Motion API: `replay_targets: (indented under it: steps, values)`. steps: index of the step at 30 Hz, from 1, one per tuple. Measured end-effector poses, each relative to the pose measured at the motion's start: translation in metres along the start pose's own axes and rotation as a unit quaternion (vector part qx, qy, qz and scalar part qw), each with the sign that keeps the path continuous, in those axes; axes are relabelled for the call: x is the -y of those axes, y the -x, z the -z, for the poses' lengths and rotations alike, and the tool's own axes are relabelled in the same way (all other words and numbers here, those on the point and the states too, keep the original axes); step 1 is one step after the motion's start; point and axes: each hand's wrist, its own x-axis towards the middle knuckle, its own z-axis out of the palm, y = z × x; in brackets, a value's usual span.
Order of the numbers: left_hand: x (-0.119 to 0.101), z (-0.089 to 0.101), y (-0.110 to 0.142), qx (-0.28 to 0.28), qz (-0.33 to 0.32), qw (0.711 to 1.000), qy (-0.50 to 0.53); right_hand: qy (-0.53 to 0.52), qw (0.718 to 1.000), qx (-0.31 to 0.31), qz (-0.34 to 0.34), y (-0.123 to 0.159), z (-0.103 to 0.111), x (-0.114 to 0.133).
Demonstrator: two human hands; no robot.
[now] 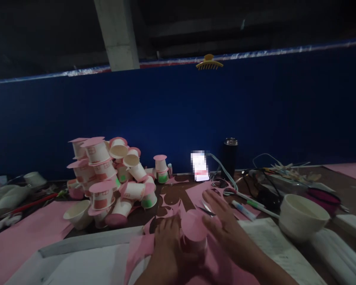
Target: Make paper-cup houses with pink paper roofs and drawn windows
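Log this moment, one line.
left hand: left of pink disc | right hand: fingers extended, right of disc | decorated cups: piled left

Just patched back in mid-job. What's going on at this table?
A person has both bare hands around a cup topped with a flat pink disc. The left hand is on one side; the right hand is on the other, fingers extended. Whether either grips the cup is hard to tell. To the left stands a pile of decorated cups, many with pink discs. Beyond the hands, a lit phone stands near a dark bottle.
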Motion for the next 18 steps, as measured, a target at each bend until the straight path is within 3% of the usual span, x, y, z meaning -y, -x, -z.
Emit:
replay_targets:
  steps: [3,8,18]
  values:
    - [0.014,-0.007,0.002,-0.008,-0.026,0.998,-0.057,0.124,0.988,0.054,0.075,0.005,0.0,0.0]
    - [0.015,-0.008,-0.003,-0.091,-0.17,0.973,-0.129,0.215,0.964,0.058,0.147,0.008,-0.003,0.002]
    - [0.006,0.002,0.0,-0.051,-0.165,0.974,-0.145,0.229,0.959,0.072,0.15,0.008,-0.009,0.001]
